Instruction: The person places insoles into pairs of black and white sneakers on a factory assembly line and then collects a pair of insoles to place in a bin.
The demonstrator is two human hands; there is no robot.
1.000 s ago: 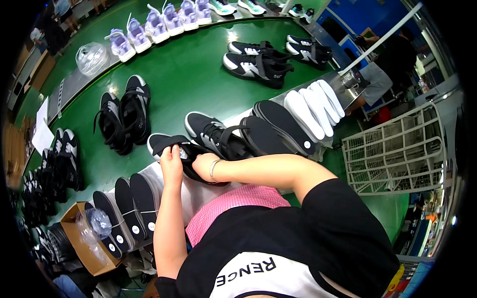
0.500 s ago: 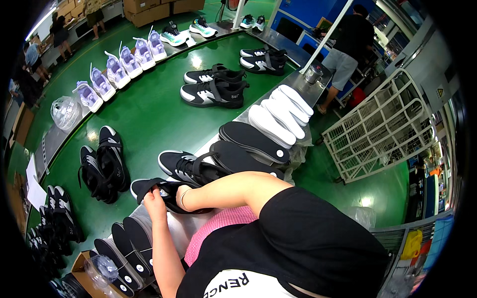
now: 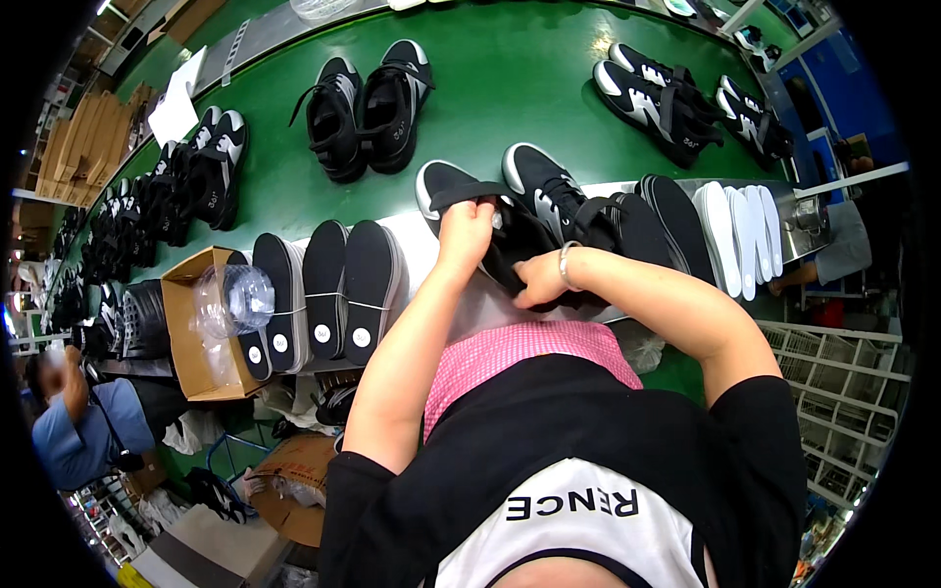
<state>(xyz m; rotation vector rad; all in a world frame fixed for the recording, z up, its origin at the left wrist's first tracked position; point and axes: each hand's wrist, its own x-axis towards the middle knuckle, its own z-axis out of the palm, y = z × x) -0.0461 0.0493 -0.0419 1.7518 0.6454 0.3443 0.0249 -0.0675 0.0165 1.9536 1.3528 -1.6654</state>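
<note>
Close in front of me a black sneaker with a silver toe (image 3: 447,180) rests on the light bench edge, its opening facing me. My left hand (image 3: 465,235) pinches its strap and tongue, lifting them from the opening. At the heel, my right hand (image 3: 542,278), below a bracelet, has its fingers curled round the collar; its fingertips are partly hidden inside. Against the right side of this shoe lies a similar sneaker (image 3: 545,181), its strap loose. Black insoles (image 3: 676,220) in stacks lie just to the right of it.
White insoles (image 3: 720,240) line the bench further right. On the left are tied black insole stacks (image 3: 325,284) and a cardboard box (image 3: 201,363) with clear plastic. Sneaker pairs (image 3: 368,118) stand on the green surface. A wire cart (image 3: 833,392) is at right; another person (image 3: 88,421) is at lower left.
My view has swung left, so the bench and shoes appear shifted right. My left hand still grips the strap; my right hand has drawn back from deeper in the opening to the heel.
</note>
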